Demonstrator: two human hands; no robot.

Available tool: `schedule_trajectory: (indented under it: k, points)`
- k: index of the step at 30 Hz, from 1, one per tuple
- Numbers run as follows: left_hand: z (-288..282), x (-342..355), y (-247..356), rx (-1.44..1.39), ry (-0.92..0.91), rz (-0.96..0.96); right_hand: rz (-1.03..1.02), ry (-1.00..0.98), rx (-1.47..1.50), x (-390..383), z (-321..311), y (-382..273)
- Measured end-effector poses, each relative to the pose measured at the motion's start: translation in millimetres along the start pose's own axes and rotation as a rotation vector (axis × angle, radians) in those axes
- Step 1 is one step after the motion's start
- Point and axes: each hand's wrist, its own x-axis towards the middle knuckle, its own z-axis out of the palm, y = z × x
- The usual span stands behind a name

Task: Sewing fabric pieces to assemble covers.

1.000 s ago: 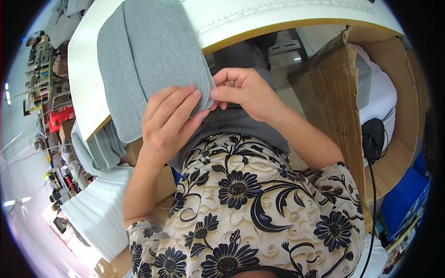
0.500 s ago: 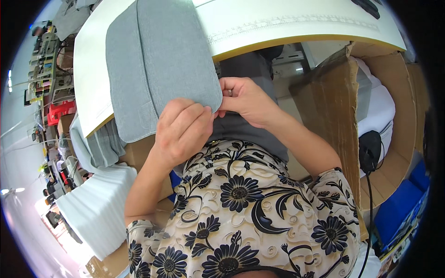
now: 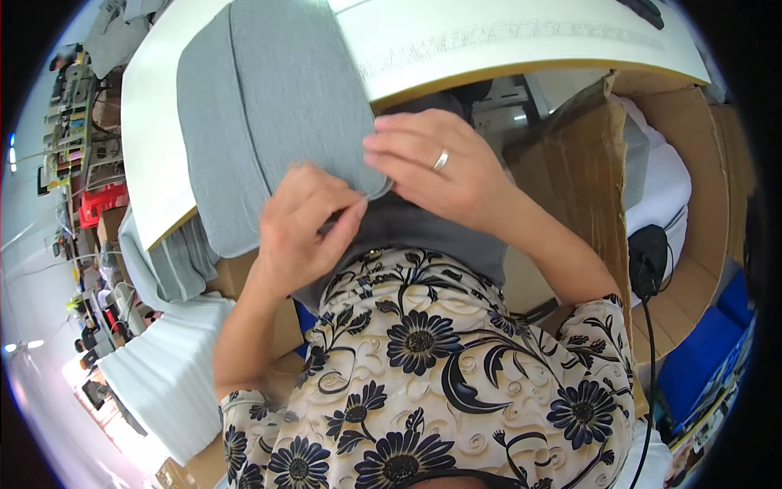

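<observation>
A flat grey fabric piece (image 3: 301,106) with rounded corners and a long seam lies on the white tabletop, its near end hanging over the edge toward me. My left hand (image 3: 305,228) is at its near edge, fingers curled, with thumb and index fingertips close together at the rim by the right corner. Any thread or small thing between those tips is too small to make out. Over that same corner my right hand (image 3: 452,167), wearing a ring, rests with straight, slightly parted fingers on the cloth. Its thumb is hidden.
The white table (image 3: 489,41) has a yellowish edge and ruler-like markings. At right stands an open cardboard box (image 3: 570,163) with white contents, a black object (image 3: 649,257) and its cable. Folded grey cloth (image 3: 175,257) and a white stack (image 3: 167,367) are at left.
My right hand has turned and come up over the corner, its fingers now stretched across the cloth. The left hand has shifted slightly left and its thumb has come into view.
</observation>
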Motion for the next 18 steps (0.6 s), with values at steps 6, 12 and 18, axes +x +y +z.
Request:
schedule_trajectory:
  k: [6,12,18]
  points:
    - [-9,2,1,-0.004,-0.048,0.024,-0.185,-0.082,0.059,11,-3,5]
    - [-20,66,-31,0.391,-0.019,0.134,-0.269,-0.147,0.137,19,-5,11]
    - [-18,127,-94,0.472,-0.034,0.026,-0.309,-0.244,0.168,32,-23,11]
